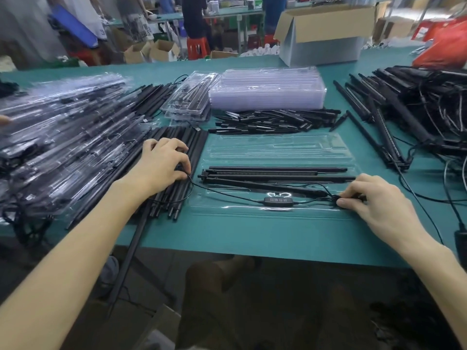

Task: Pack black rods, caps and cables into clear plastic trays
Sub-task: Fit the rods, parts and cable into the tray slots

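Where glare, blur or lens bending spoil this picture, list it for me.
Head view: light glares white on the open tray above the controller and streaks the packed trays at left; the wide lens bows the table edge and stretches both forearms; the background is soft, the floor below dim; the cable reads sharp.

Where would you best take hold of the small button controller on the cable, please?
Pinch the controller across its two long edges, coming from above: it lies flat on the clear tray, buttons up, and the cable leaves both short ends.
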A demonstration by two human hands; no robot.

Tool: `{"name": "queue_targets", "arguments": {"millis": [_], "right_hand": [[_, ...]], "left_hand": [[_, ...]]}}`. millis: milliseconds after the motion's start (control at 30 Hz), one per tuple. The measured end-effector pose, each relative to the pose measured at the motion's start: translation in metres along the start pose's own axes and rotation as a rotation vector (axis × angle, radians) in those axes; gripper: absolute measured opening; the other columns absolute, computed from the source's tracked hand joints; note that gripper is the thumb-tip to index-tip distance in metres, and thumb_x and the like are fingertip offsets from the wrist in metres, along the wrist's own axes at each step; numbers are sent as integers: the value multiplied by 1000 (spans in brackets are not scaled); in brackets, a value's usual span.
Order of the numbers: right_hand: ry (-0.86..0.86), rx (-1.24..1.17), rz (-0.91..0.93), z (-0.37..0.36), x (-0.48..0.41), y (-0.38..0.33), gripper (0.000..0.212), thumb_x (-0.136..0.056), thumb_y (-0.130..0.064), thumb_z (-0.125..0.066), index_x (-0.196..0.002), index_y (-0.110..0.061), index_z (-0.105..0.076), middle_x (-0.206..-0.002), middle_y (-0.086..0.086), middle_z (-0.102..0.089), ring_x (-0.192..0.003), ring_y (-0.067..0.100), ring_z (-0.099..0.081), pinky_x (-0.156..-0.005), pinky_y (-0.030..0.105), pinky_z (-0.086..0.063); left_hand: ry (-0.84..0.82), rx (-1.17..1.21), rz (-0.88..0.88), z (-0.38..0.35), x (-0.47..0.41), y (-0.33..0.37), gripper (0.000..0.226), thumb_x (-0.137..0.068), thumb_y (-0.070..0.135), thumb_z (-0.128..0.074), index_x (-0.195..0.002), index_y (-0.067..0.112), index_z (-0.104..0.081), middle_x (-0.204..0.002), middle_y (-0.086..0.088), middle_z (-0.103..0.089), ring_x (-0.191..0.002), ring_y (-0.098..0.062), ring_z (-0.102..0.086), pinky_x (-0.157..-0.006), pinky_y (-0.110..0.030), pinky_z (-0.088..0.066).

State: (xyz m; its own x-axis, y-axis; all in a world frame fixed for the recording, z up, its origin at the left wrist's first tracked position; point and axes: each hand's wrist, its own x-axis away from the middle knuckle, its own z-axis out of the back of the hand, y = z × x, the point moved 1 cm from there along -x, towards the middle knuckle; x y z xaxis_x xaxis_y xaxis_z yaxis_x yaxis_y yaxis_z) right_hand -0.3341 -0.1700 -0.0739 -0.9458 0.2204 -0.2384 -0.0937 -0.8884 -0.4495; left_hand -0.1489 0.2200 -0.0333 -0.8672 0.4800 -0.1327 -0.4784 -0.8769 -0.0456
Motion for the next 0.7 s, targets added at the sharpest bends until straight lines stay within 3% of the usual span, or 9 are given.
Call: {"name": "queue_targets", "arguments": {"millis": [233, 400, 567, 633, 700], "right_hand": [[-1, -1, -6, 1, 2, 1, 22, -84, -27, -79, -73, -34, -61, -85, -17, -56, -84, 10, -49, -59, 24, -31], [-1, 12, -4, 1, 3, 2, 17, -85, -28, -78, -76, -31, -64, -86, -17, -56, -84, 10, -50, -59, 21, -31], [-3, 6, -5, 1, 5, 3, 18, -86, -29, -77, -76, -32, -63, -87, -16, -57, -85, 10, -51, -60, 27, -33], [-6, 4, -7, 1, 5, 3, 17, -87, -29, -76, -77, -32, -63, -87, -15, -57, -84, 10, -52, -61, 29, -33], [-7, 0, -5, 2, 5, 3, 16, -87, -29, -76, -77, -32, -63, -87, -15, -56, -84, 9, -51, -60, 26, -33]], "left_hand": [[-84, 21, -51, 1, -2, 9, 6, -92, 31, -71, -88, 35, -73, -123, 18, -63, -123, -3, -49, -109, -40, -11], [-109, -90, -49, 0, -5, 12, 9, -93, 38, -68, -84, 37, -70, -125, 21, -58, -129, -6, -42, -115, -49, -8], [-173, -103, 111, 0, -12, 17, 15, -88, 43, -69, -76, 35, -70, -118, 16, -58, -123, -18, -48, -113, -53, -14], [-167, -111, 147, 0, -19, 22, 11, -87, 41, -69, -89, 31, -65, -113, 9, -55, -118, -21, -51, -115, -52, -17], [-145, -20, 170, 0, -27, 30, 28, -88, 39, -67, -112, 27, -59, -121, 2, -52, -121, -22, -50, -115, -48, -19]]}}
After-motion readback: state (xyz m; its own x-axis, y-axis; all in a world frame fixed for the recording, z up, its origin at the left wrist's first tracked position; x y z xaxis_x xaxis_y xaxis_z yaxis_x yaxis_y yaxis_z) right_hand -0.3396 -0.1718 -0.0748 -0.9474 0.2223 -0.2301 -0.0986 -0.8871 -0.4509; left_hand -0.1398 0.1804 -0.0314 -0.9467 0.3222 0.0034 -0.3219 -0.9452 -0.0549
